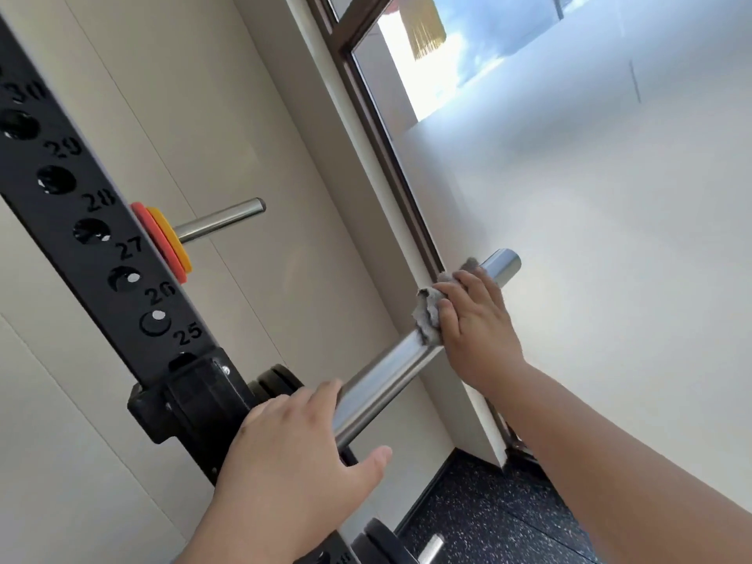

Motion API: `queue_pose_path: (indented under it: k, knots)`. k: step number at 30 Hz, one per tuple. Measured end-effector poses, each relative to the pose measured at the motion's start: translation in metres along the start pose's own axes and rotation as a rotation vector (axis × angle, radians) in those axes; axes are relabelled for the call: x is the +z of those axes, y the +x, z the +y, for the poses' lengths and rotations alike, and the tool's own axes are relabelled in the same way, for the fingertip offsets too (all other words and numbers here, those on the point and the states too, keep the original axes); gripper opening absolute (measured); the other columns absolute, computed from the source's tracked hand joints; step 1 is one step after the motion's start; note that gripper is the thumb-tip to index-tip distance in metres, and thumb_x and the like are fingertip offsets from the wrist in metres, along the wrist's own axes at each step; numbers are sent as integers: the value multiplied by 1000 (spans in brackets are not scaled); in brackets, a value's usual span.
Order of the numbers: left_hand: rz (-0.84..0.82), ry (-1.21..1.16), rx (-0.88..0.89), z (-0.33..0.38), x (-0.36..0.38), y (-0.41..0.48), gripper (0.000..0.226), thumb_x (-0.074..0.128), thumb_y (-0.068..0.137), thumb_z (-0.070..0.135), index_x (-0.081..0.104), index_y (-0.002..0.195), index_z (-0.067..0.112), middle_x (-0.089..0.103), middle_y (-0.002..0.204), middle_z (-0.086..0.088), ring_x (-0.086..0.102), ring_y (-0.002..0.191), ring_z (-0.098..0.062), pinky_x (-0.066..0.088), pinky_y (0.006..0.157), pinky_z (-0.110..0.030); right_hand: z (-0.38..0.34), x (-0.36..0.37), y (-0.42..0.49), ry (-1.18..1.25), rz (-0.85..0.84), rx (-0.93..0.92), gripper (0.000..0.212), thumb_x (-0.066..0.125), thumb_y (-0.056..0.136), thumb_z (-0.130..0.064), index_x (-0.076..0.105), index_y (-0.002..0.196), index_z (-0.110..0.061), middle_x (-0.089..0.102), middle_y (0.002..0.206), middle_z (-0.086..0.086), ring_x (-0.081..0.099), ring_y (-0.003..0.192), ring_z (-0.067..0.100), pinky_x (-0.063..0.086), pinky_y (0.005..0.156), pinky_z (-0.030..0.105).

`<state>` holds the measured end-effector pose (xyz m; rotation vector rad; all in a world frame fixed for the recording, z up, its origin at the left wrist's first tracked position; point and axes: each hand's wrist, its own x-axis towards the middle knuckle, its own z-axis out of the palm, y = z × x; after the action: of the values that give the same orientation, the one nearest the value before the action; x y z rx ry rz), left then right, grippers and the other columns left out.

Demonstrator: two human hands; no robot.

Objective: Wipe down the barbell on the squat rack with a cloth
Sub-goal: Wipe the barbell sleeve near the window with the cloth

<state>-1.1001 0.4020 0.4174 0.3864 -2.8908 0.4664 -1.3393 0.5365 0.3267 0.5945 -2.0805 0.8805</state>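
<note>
Our left hand (293, 453) curls its fingers over the barbell (384, 382) just beside the black rack (93, 221), thumb spread below, while our right hand (474, 319) farther out grasps the grey cloth (427, 313) wrapped around that bar near its free end.

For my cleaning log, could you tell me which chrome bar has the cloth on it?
The long barbell sleeve, where the right hand holds the cloth; the plate peg has none.

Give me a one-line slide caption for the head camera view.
Right hand holds a grey cloth around the barbell near its end; left hand grips it beside the rack upright.
</note>
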Motion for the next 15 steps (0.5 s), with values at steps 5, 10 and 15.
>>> queue_pose_path:
  k: [5,10,15]
  knots:
    - [34,-55,31,0,-2,4,72,40,79,86,31,138,46,51,118,25,51,110,-4,46,95,-28,-67,-17,-60,270,-10,-126,41,43,99,-43,55,136,-29,40,150,-2,20,149,24,21,122,47]
    - [7,15,63,-2,-4,6,89,34,78,91,22,151,41,54,126,21,53,106,-8,47,89,-28,-39,-23,-48,151,-35,-355,52,53,94,-54,59,133,-20,51,137,4,34,142,27,26,119,46]
    - [-60,-70,52,-6,-7,12,96,36,81,91,15,160,39,52,140,18,50,125,-12,45,102,-29,34,-9,15,-15,-20,-157,43,29,104,-43,61,122,-21,57,122,-2,46,128,26,27,117,40]
